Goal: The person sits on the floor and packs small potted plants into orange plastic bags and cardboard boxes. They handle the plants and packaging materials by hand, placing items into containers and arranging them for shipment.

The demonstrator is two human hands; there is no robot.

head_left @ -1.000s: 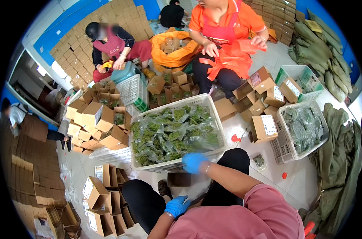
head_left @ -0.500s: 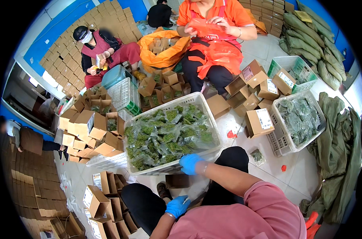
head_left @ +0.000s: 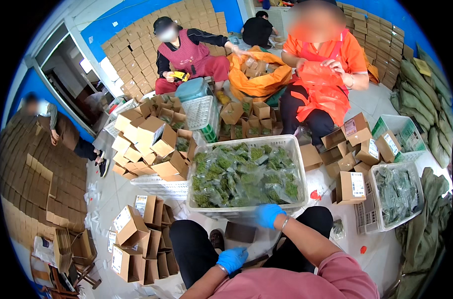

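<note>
the right hand [head_left: 269,216], gloved in blue, is at the near rim of the white crate [head_left: 221,210]; it's blurred, and i can't make out whether its fingers grip anything. the left hand [head_left: 232,259], gloved too, is low beside the left thigh, fingers bent, and i can't see if they hold something. bags [head_left: 246,174] of greens fill the crate, just beyond the knees. a box [head_left: 240,232] sits on the floor between the legs.

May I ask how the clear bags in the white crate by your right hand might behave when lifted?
The clear bags would probably flop, looking thin and wrinkled. Their sheen suggests they may slip. The finely clustered green contents might crush if squeezed.
</note>
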